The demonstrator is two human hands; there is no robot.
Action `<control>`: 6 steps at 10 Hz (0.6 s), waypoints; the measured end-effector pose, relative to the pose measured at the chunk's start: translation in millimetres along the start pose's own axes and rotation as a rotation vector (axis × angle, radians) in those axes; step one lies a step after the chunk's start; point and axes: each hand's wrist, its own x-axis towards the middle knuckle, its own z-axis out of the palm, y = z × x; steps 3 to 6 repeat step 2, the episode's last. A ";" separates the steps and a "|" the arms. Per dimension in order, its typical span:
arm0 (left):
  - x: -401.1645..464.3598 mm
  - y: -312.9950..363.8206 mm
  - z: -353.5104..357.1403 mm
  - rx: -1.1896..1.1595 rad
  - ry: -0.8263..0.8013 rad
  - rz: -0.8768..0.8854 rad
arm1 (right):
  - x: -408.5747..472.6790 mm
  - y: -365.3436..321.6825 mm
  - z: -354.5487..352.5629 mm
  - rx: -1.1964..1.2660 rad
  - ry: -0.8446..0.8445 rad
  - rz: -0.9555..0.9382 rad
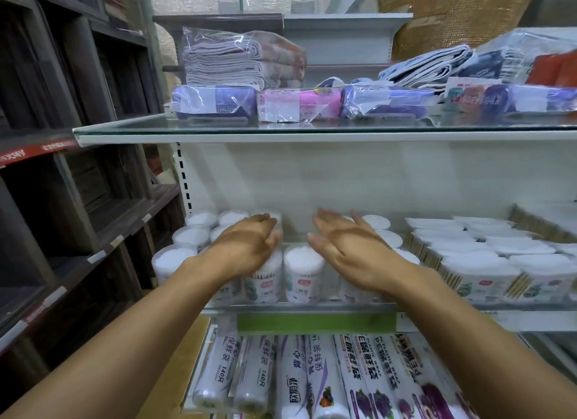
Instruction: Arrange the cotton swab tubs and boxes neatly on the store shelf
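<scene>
Round clear plastic cotton swab tubs (303, 273) stand partly hidden beneath my hands. My left hand (248, 245) rests fingers loosely over one; my right hand (346, 245) hovers open, holding nothing.

Folded cloths in plastic (240, 59) lie on the glass shelf (218, 128); bag rolls (312, 378) below.

Glass shelf (312, 306) with upright round swab tubs (303, 275) left, apparently flat boxes (480, 275) right.
</scene>
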 end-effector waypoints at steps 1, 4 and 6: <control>-13.9 8.0 5.7 -0.086 0.246 0.116 | -29.5 6.7 -7.0 -0.008 0.165 -0.006; -59.8 25.6 30.0 -0.199 0.461 0.314 | -92.7 -5.6 -43.8 0.085 0.374 0.010; -59.8 25.6 30.0 -0.199 0.461 0.314 | -92.7 -5.6 -43.8 0.085 0.374 0.010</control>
